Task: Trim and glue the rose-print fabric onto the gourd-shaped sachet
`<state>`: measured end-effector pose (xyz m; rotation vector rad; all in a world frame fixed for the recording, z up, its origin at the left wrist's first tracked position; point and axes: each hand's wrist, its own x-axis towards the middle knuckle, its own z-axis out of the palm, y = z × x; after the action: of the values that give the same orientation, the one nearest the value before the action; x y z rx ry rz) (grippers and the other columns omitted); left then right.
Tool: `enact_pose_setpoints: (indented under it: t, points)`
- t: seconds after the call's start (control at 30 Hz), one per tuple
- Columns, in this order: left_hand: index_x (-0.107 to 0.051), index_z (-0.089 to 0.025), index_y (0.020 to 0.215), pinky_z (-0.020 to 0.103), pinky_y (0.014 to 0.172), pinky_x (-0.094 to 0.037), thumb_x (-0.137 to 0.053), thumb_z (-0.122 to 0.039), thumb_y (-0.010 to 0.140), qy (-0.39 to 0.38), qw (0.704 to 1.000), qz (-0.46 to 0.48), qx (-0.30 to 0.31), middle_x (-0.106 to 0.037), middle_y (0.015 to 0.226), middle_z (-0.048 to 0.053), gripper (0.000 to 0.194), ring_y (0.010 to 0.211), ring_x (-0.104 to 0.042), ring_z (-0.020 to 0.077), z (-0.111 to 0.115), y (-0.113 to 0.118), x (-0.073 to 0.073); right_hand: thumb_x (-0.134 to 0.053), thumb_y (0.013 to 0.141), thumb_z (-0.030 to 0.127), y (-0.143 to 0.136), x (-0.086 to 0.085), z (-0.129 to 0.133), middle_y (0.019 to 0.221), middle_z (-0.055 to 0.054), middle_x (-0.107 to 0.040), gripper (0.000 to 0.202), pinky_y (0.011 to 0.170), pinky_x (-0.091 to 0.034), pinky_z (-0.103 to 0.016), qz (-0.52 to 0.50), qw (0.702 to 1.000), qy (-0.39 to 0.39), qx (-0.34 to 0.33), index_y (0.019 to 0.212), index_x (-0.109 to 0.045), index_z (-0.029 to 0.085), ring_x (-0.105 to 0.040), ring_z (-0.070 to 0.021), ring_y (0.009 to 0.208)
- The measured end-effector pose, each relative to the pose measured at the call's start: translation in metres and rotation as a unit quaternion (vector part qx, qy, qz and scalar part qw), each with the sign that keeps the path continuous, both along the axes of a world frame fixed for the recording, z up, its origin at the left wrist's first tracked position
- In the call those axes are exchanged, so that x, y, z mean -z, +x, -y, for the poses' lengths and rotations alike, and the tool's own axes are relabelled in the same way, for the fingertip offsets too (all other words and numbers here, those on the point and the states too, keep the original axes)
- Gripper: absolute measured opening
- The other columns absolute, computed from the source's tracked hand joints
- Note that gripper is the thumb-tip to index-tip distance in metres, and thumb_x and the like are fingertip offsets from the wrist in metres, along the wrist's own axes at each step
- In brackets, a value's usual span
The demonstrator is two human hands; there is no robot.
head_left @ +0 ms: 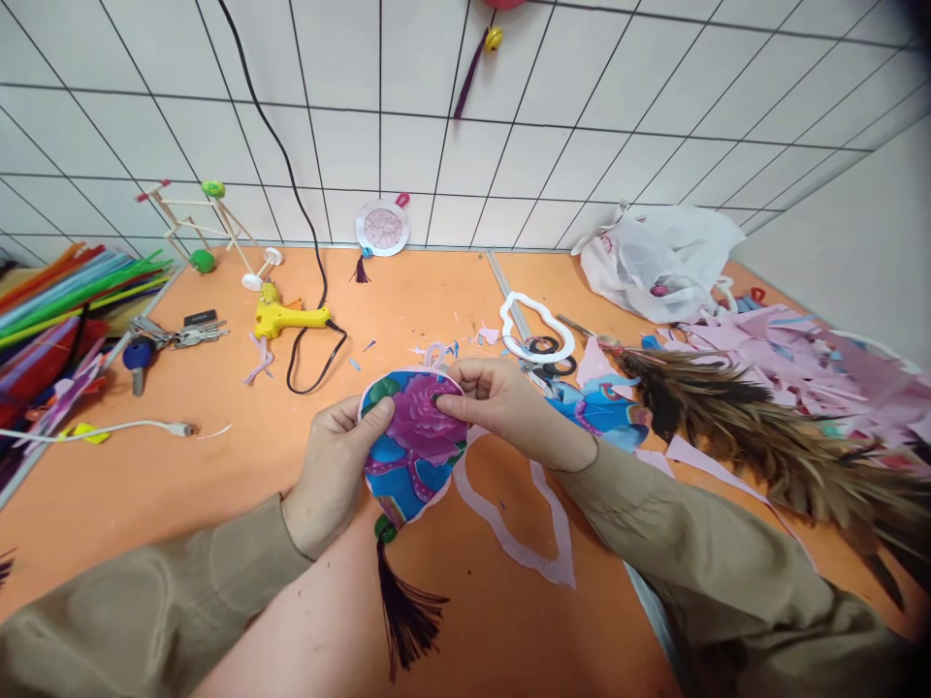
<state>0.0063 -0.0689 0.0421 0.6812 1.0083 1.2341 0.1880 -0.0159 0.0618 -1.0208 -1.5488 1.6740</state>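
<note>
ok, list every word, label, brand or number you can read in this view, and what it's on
None can be read.
Black tag by the keys: small pale marks, too small to read.
Floral piece in the left hand and right hand: flower print, no lettering visible.
Yellow glue gun: no lettering I can make out.
White plastic bag: crumpled, no legible print.

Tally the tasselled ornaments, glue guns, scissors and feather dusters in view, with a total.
Tasselled ornaments: 3 (floral ornament in left hand and right hand; round white ornament; red ornament, cropped at top)
Yellow glue gun: 1
Black-handled scissors: 1
Brown feather duster: 1
Total: 6
Uncounted: dark strands, cropped at left edge.
</note>
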Motion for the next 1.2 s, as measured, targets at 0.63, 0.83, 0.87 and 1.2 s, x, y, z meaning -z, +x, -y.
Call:
enact_pose_setpoints:
  t: [0.63,0.83,0.87,1.2]
  points:
    - [-0.066,-0.013,0.057,0.019,0.044,-0.041,-0.089,-0.040,0.058,-0.037,0.999,0.017,-0.035,-0.058,0.048,-0.001,0.035,0.042,-0.046,0.0071,-0.008,-0.001,0.001,-0.063,0.081,0.052,0.002,-0.001,-0.003,0.056,0.002,-0.053,0.041,0.048,-0.040,-0.022,0.032,0.996,0.077,0.024,0.062,-0.056,0.017,-0.050,-0.0095,0.052]
    - [-0.072,-0.014,0.070,0.021,0.044,-0.042,-0.086,-0.036,0.064,-0.035,0.998,0.026,-0.051,-0.056,0.049,-0.003,0.027,0.042,-0.046,0.0083,-0.017,-0.005,0.003,-0.073,0.073,0.048,0.004,0.009,-0.008,0.063,-0.002,-0.065,0.035,0.051,-0.044,-0.022,0.024,1.000,0.005,-0.019,0.073,-0.063,0.014,-0.059,-0.0109,0.055]
    - [-0.072,-0.015,0.070,0.022,0.044,-0.043,-0.085,-0.037,0.065,-0.038,0.998,0.027,-0.046,-0.056,0.049,-0.003,0.026,0.042,-0.047,0.0088,-0.018,-0.005,0.003,-0.075,0.071,0.044,0.003,0.011,-0.009,0.064,-0.001,-0.065,0.033,0.053,-0.046,-0.022,0.018,1.000,0.002,-0.020,0.075,-0.065,0.014,-0.059,-0.0111,0.056]
    - [-0.072,-0.013,0.070,0.027,0.058,-0.054,-0.086,-0.033,0.065,-0.028,0.999,0.020,-0.010,-0.072,0.063,0.005,0.025,0.054,-0.063,0.0149,-0.021,-0.003,0.008,-0.074,0.072,0.037,0.003,0.018,-0.013,0.060,0.001,-0.062,0.025,0.054,-0.046,-0.023,0.012,1.000,0.021,0.006,0.068,-0.063,0.015,-0.056,-0.0097,0.053]
